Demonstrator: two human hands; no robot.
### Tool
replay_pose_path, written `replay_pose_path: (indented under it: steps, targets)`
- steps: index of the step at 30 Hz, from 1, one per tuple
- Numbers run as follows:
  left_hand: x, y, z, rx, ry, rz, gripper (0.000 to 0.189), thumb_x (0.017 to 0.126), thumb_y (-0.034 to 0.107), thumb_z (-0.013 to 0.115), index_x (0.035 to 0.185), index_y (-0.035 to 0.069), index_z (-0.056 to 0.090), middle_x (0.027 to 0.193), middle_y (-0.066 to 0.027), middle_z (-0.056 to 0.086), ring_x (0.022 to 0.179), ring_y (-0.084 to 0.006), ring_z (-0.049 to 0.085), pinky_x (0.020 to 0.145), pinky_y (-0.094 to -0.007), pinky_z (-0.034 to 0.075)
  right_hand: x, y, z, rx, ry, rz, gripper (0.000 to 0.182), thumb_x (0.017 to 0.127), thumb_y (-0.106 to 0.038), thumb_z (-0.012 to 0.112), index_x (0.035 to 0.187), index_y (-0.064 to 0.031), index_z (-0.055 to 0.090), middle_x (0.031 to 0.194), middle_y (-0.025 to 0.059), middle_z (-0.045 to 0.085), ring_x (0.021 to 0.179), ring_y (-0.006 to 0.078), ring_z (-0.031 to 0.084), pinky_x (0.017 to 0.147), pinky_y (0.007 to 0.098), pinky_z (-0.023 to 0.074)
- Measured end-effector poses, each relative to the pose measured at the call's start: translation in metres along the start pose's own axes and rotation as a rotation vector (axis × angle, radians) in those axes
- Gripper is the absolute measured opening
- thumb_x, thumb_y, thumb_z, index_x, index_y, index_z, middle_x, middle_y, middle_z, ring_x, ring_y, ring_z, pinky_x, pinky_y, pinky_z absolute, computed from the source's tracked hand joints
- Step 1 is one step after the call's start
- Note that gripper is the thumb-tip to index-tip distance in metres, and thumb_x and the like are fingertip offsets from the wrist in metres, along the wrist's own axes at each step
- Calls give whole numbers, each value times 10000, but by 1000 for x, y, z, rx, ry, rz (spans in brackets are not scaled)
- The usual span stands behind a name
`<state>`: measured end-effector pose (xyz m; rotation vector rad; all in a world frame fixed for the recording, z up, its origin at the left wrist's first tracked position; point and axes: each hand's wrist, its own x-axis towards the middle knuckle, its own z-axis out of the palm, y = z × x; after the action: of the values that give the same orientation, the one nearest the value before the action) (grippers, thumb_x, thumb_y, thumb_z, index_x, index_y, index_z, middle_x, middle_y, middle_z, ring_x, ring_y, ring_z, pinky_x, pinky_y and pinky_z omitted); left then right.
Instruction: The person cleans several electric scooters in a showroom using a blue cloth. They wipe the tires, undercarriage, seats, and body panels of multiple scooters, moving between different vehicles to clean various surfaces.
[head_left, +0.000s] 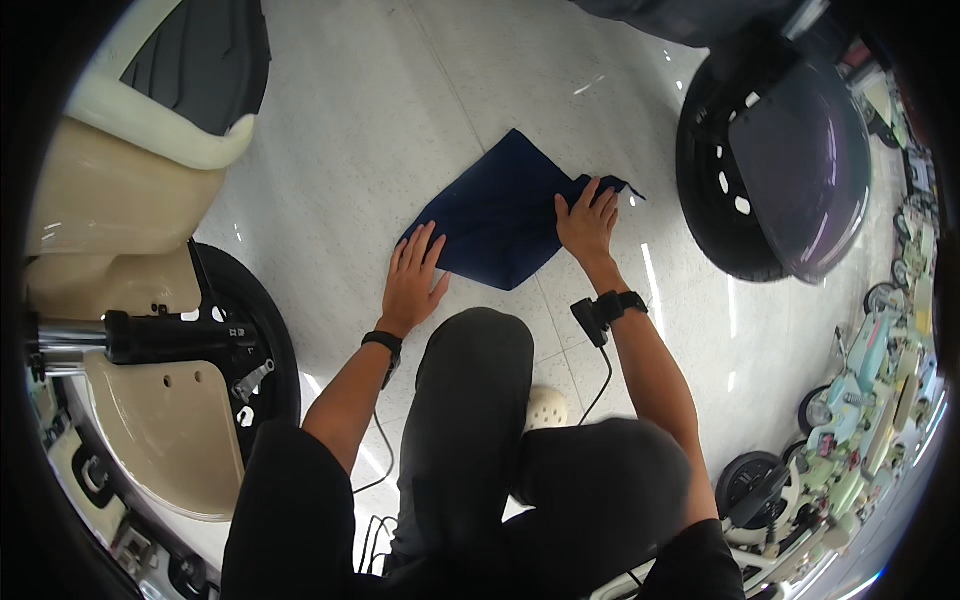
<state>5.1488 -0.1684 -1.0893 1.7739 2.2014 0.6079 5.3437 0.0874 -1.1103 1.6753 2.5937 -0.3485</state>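
A dark blue cloth (499, 206) lies spread on the pale speckled floor (360, 112), in front of my bent knees. Its right corner is bunched into a twisted tip, while the far and near corners lie flat. My left hand (416, 270) rests with its fingertips on the cloth's left corner, palm down. On the bunched right corner lie the fingers of my right hand (590, 223), loosely spread. Neither hand grips anything that I can see. Each wrist wears a black strap with a device, and cables run from them.
To my left stands a beige scooter (127, 202) with its front tyre (262, 330) close to my arm. A dark scooter's wheel and glossy fender (802, 165) stand at the right. Rows of pastel scooters (870, 375) line the far right. A cream clog (547, 407) shows under me.
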Motion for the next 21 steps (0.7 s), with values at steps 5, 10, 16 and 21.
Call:
replay_pose_path:
  steps: [5, 10, 16, 21]
  targets:
    - [1, -2, 1, 6, -26, -28, 592, 936, 264, 594, 1469, 74, 420, 1583, -143, 313, 1449, -299, 319, 1164, -449, 272, 37, -12, 21, -62, 131, -23, 832, 1012, -494, 407, 1502, 121, 135, 1511, 463, 66, 1443, 574, 60, 1158, 625, 138]
    - [5, 2, 1, 4, -112, -56, 632, 927, 251, 607, 1496, 94, 382, 1600, -118, 286, 1468, -275, 289, 1186, -421, 252, 62, -5, 19, 10, 180, -232, 805, 1039, -505, 308, 1519, 95, 68, 1520, 453, -33, 1451, 557, -60, 1173, 615, 32]
    - [11, 12, -4, 11, -188, -92, 648, 960, 208, 579, 1542, 131, 304, 1628, -103, 218, 1494, -266, 226, 1212, -422, 207, 94, 4, 3, -58, -75, -338, 815, 1039, -515, 301, 1526, 77, 23, 1518, 444, -104, 1451, 544, -112, 1176, 606, 15]
    - [51, 3, -35, -65, -468, -86, 442, 1001, 272, 510, 1377, 42, 547, 1603, -128, 269, 1429, -279, 355, 1137, -388, 366, 102, 14, 2, -9, -99, -393, 835, 1030, -548, 302, 1538, 40, -3, 1541, 406, -119, 1464, 515, -111, 1173, 608, 14]
